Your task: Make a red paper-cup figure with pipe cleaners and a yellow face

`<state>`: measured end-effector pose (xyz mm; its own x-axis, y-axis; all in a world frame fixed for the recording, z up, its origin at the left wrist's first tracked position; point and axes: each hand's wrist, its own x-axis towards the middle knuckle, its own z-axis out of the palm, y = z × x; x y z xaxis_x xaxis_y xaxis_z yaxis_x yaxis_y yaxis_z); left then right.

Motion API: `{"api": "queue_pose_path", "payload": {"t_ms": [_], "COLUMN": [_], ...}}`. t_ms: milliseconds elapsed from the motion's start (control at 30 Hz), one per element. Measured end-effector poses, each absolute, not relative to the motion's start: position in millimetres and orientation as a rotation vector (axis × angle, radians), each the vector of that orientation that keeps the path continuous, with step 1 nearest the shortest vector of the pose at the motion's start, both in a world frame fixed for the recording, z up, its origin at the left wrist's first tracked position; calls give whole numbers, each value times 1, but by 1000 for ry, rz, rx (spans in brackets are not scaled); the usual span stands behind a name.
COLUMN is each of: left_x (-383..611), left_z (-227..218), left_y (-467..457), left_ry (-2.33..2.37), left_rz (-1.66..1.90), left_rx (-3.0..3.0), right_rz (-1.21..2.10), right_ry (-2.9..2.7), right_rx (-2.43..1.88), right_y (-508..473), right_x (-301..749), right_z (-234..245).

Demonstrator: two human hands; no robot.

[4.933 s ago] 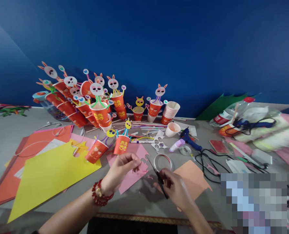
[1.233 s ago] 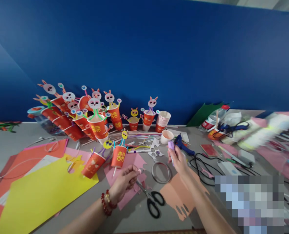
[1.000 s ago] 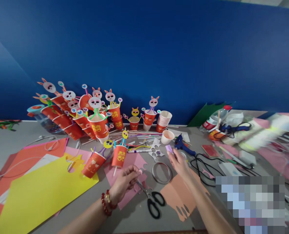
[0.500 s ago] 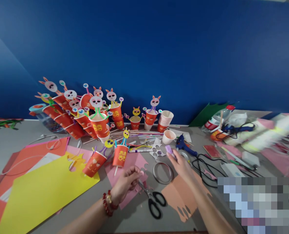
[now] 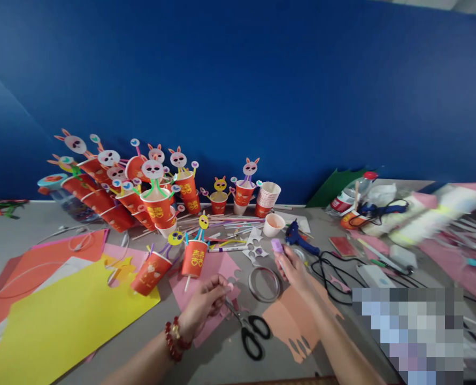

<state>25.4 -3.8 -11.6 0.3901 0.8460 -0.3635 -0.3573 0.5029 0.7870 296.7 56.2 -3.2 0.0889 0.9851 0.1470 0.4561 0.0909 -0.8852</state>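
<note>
My left hand (image 5: 204,302), with a red bead bracelet at the wrist, pinches a small pink paper cut-out (image 5: 230,287) above a pink sheet (image 5: 208,277). My right hand (image 5: 294,267) is closed round a purple glue stick (image 5: 277,246), held over the table beside a roll of clear tape (image 5: 264,284). Black-handled scissors (image 5: 248,327) lie on the table between my two forearms. An orange paper piece with cut-outs (image 5: 298,326) lies under my right forearm.
Red paper cups with bunny faces (image 5: 153,198) crowd the back left. A stack of cups (image 5: 267,199), a blue glue gun (image 5: 298,238) with black cord, yellow paper (image 5: 61,321) and orange paper (image 5: 41,256) lie around. Bags and a bottle (image 5: 350,198) fill the right.
The scissors left my right hand and now lie on the table. My right hand picked up the purple glue stick. My left hand keeps its pinch on the pink cut-out.
</note>
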Motion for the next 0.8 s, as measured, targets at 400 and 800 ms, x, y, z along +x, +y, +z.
{"api": "queue_pose_path", "payload": {"t_ms": [400,800], "left_x": [28,27], "left_z": [-10,-14], "left_y": [-5,-5], "left_ry": [849,825], "left_rz": [855,842], "left_rx": [631,672], "right_rz": [1319,1346], "right_ry": [-1081,-1102], "right_rx": [-1150,-1100], "right_y": [50,43], "right_x": [277,279], "right_z": [15,27]}}
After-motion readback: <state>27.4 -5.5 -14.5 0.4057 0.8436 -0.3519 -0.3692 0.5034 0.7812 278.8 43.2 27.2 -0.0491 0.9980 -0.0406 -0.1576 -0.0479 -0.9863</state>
